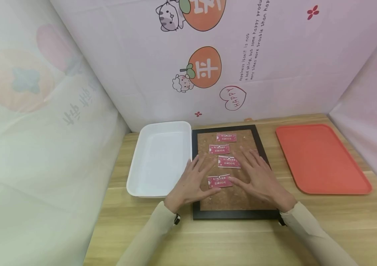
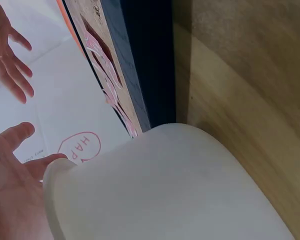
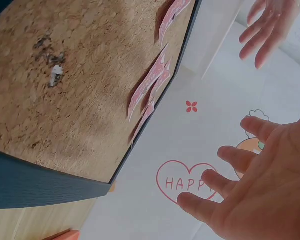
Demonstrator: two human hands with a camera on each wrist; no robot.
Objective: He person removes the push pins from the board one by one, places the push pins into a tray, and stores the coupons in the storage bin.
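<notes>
A cork board [image 1: 241, 199] in a black frame lies flat, with several pink paper coupons [image 1: 220, 181] in a rough column on it. Each coupon's top edge shows a small pale dot; whether that is a pin, I cannot tell. Over the board's left side hovers my left hand [image 1: 190, 184], fingers spread, holding nothing. My right hand [image 1: 258, 179] hangs over the right side in the same way, its thumb nearest the lowest coupon. In the right wrist view the coupons [image 3: 149, 82] curl up from the cork, and the right hand [image 3: 270, 175] is apart from the board.
A white tray [image 1: 188, 127] stands against the board's left edge. To the right lies a red tray [image 1: 325, 159] on the wooden table [image 1: 228, 244]. Printed cloth [image 1: 275, 74] walls off the back and both sides.
</notes>
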